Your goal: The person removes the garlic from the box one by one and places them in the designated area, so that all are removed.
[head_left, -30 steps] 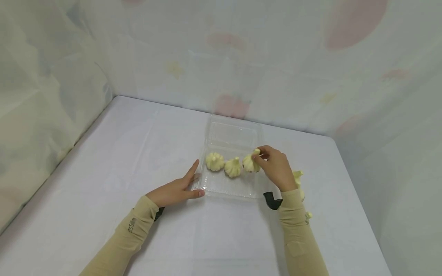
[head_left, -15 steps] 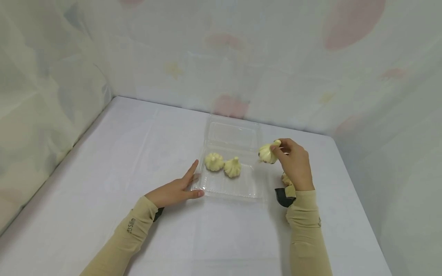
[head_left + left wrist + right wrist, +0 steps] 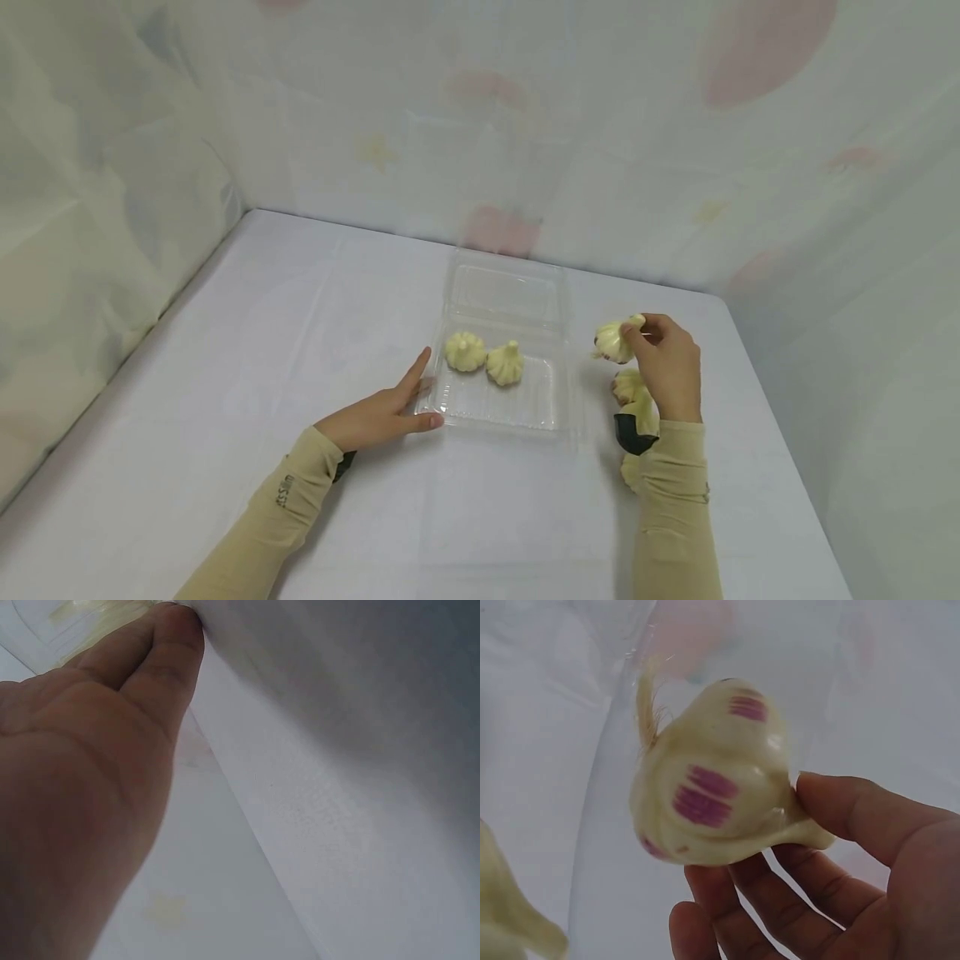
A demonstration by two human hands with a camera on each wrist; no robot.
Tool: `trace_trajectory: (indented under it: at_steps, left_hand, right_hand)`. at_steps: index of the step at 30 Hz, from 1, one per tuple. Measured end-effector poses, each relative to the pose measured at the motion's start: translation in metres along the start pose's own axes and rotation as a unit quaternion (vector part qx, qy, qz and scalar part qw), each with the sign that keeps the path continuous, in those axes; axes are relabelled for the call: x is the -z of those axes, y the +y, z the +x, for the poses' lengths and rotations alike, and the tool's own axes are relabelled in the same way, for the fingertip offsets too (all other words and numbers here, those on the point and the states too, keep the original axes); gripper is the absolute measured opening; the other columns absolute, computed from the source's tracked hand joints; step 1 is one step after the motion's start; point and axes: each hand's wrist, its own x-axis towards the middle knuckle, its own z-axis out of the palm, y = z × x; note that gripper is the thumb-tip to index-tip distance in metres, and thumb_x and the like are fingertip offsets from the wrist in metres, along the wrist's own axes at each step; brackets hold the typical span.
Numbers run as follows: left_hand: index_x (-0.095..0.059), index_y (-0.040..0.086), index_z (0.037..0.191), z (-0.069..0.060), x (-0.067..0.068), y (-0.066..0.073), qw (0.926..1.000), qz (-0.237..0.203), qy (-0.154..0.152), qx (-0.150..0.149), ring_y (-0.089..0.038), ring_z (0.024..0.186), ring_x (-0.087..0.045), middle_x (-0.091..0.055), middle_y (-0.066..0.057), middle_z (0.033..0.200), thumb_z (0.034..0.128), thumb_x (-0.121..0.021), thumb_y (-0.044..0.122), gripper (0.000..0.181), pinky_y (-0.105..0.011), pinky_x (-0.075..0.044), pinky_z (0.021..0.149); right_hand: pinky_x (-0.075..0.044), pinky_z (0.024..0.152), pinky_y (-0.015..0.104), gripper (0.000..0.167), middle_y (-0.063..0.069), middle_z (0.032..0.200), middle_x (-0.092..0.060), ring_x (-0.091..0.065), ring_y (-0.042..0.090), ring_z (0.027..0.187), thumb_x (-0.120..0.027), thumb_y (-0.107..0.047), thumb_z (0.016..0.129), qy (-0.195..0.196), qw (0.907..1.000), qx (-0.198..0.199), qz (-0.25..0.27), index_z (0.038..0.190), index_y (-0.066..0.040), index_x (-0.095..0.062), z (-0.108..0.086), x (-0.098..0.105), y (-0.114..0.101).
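Observation:
A pale garlic bulb (image 3: 614,342) with purple streaks is pinched by its stem in my right hand (image 3: 670,367), held above the table to the right of a clear plastic box (image 3: 498,408). Seen from the right wrist, the held bulb (image 3: 709,787) shows root hairs at its far end. Two more garlic bulbs, one on the left (image 3: 465,352) and one beside it (image 3: 506,364), sit in the box, whose lid (image 3: 506,292) lies open at the back. My left hand (image 3: 378,414) touches the box's left edge with extended fingers and thumb.
Under my right wrist, other garlic bulbs (image 3: 628,387) lie on the white table (image 3: 360,517), partly hidden by the arm and a black wrist piece (image 3: 633,434). Patterned cloth walls (image 3: 375,108) stand behind and at both sides.
My right hand has carried its garlic bulb from over the box's right side out to the right, above the table. The left hand and the two bulbs in the box have stayed put.

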Motion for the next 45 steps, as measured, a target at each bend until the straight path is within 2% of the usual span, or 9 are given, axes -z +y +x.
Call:
trace_trajectory:
  at_steps: [7,14,19,26,35,45]
  left_hand:
    - [0.017,0.033,0.160,-0.001,0.000,0.001,1.0000,0.002,0.000,-0.001,-0.029,0.150,-0.021,-0.026,-0.008,0.163,0.0975,-0.063,0.054,0.104,-0.054,-0.018,0.118]
    - [0.018,0.032,0.160,-0.002,0.001,0.001,1.0000,0.005,0.000,-0.002,-0.029,0.150,-0.020,-0.026,-0.008,0.163,0.0981,-0.063,0.052,0.104,-0.054,-0.017,0.118]
    - [0.018,0.033,0.160,-0.001,0.001,0.000,1.0000,0.008,0.000,-0.003,-0.029,0.150,-0.021,-0.027,-0.007,0.163,0.0968,-0.062,0.057,0.105,-0.054,-0.018,0.118]
    - [0.018,0.035,0.160,0.000,0.001,-0.001,1.0000,0.008,0.000,0.002,-0.028,0.150,-0.020,-0.027,-0.005,0.163,0.0945,-0.061,0.062,0.106,-0.055,-0.017,0.118]
    - [0.018,0.034,0.160,0.000,0.001,0.000,1.0000,0.003,-0.001,0.004,-0.027,0.150,-0.020,-0.026,-0.006,0.164,0.0944,-0.062,0.061,0.107,-0.054,-0.017,0.118]
    - [0.018,0.033,0.160,-0.001,0.001,0.001,1.0000,0.006,-0.001,0.003,-0.028,0.150,-0.020,-0.027,-0.006,0.163,0.0950,-0.062,0.060,0.107,-0.054,-0.017,0.118]
  right_hand:
    - [-0.048,0.080,0.045,0.046,0.020,0.116,-0.069,-0.064,0.036,0.104,-0.058,-0.036,0.102,-0.016,0.9989,-0.041,-0.017,0.132,-0.001,-0.064,-0.005,-0.009,0.012]
    - [-0.048,0.089,0.050,0.040,0.019,0.115,-0.069,-0.063,0.036,0.108,-0.059,-0.029,0.101,-0.019,0.9979,-0.059,-0.018,0.129,-0.002,-0.065,-0.008,-0.022,0.019]
    - [-0.049,0.090,0.051,0.036,0.020,0.113,-0.070,-0.064,0.037,0.107,-0.059,-0.025,0.101,-0.026,0.9979,-0.053,-0.024,0.127,-0.001,-0.066,-0.008,-0.032,0.028]
    - [-0.051,0.084,0.052,0.034,0.022,0.110,-0.070,-0.066,0.038,0.100,-0.056,-0.021,0.099,-0.036,0.9971,-0.046,-0.049,0.124,0.000,-0.067,-0.009,-0.042,0.033]
    - [-0.050,0.077,0.053,0.035,0.022,0.112,-0.070,-0.066,0.038,0.092,-0.055,-0.018,0.099,-0.052,0.9945,-0.023,-0.088,0.126,0.001,-0.066,-0.009,-0.043,0.033]
    - [-0.048,0.080,0.053,0.036,0.022,0.116,-0.068,-0.064,0.037,0.093,-0.056,-0.017,0.099,-0.069,0.9932,-0.019,-0.092,0.128,0.001,-0.064,-0.006,-0.043,0.036]
